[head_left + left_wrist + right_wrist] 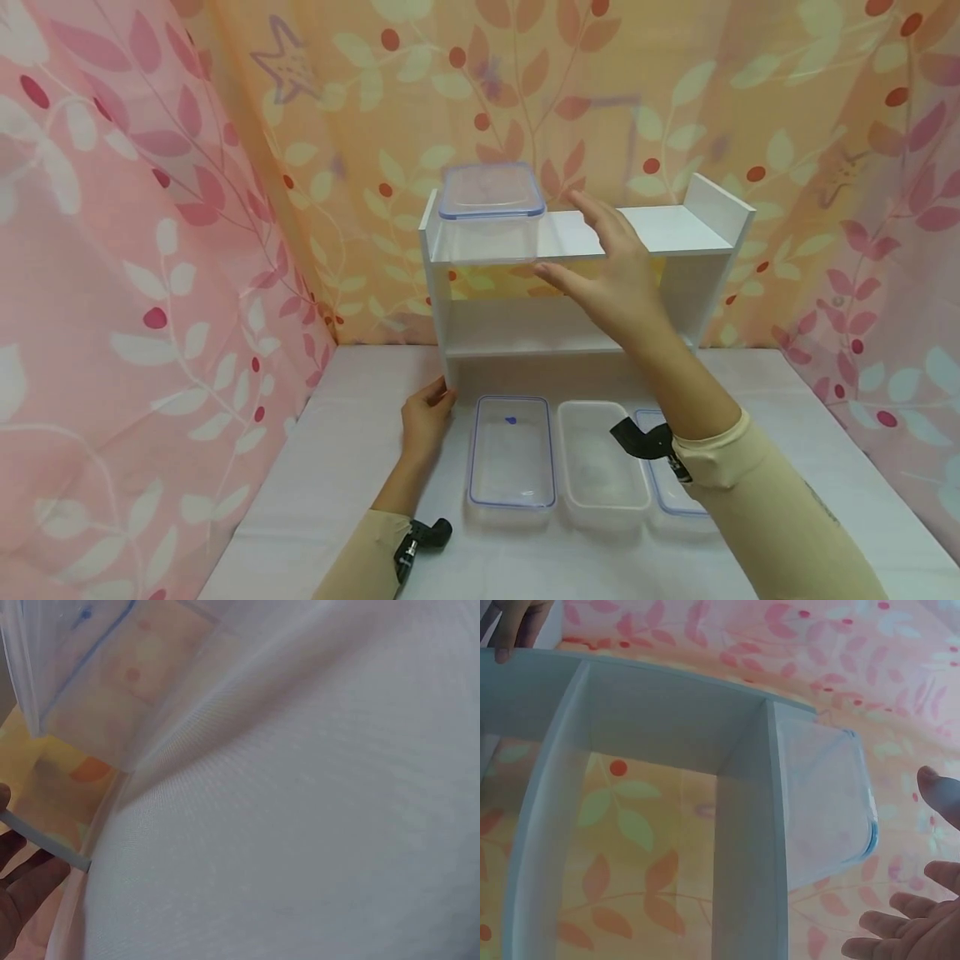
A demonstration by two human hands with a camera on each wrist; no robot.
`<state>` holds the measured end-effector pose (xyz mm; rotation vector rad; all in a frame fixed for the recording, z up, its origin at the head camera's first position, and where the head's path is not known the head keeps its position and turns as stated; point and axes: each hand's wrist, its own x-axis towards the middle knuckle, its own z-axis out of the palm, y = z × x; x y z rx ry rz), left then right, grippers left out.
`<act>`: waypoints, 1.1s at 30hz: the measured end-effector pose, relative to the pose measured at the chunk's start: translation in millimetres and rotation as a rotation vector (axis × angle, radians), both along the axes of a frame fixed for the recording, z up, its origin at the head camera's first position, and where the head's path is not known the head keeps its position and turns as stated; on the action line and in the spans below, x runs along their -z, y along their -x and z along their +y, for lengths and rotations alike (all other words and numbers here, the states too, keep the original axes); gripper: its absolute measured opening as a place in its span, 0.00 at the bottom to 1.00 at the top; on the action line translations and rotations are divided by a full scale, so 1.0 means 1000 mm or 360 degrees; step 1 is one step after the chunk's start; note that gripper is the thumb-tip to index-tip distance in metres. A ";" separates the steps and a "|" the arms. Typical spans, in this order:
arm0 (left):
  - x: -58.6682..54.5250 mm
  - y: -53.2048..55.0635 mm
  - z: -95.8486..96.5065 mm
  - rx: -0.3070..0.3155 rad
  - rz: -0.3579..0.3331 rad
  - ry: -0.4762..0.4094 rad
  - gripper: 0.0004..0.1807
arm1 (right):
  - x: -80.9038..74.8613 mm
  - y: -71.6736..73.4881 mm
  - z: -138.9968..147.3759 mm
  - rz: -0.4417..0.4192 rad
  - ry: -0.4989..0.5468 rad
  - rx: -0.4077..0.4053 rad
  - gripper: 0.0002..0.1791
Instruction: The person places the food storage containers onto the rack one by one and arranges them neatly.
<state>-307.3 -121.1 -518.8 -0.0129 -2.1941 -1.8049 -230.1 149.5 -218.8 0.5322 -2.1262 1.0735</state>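
Observation:
A white two-tier shelf stands at the back of the table. On its top board, at the left end, sits a clear plastic food container with a blue-rimmed lid. My left hand pinches the lower front edge of the shelf's left side panel; in the left wrist view the thumb and fingers lie on either side of that panel. Just right of the container, my right hand is raised with fingers spread and nothing in it. The right wrist view shows a gap between this hand and the container.
Three more clear containers stand in a row before the shelf: a blue-rimmed one, a white-rimmed one and another blue-rimmed one, partly behind my right forearm. Floral curtains hang behind and at both sides of the white table.

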 end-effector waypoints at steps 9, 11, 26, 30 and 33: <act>0.002 0.002 0.000 0.0013 -0.0008 0.0016 0.21 | 0.013 -0.016 0.016 0.0087 -0.0094 0.0040 0.47; 0.004 0.001 -0.002 0.0003 -0.0016 0.0021 0.21 | 0.018 -0.019 0.018 0.0143 -0.0114 0.0008 0.47; 0.000 0.005 -0.003 -0.0014 -0.0009 0.0052 0.21 | 0.052 -0.051 0.060 0.0190 -0.0088 0.0042 0.54; 0.003 0.003 -0.004 -0.0018 -0.0024 0.0057 0.21 | 0.067 -0.060 0.072 0.0179 -0.0123 0.0053 0.56; 0.003 0.002 -0.002 0.0009 -0.0025 0.0028 0.21 | 0.077 -0.067 0.082 0.0164 -0.0139 0.0067 0.57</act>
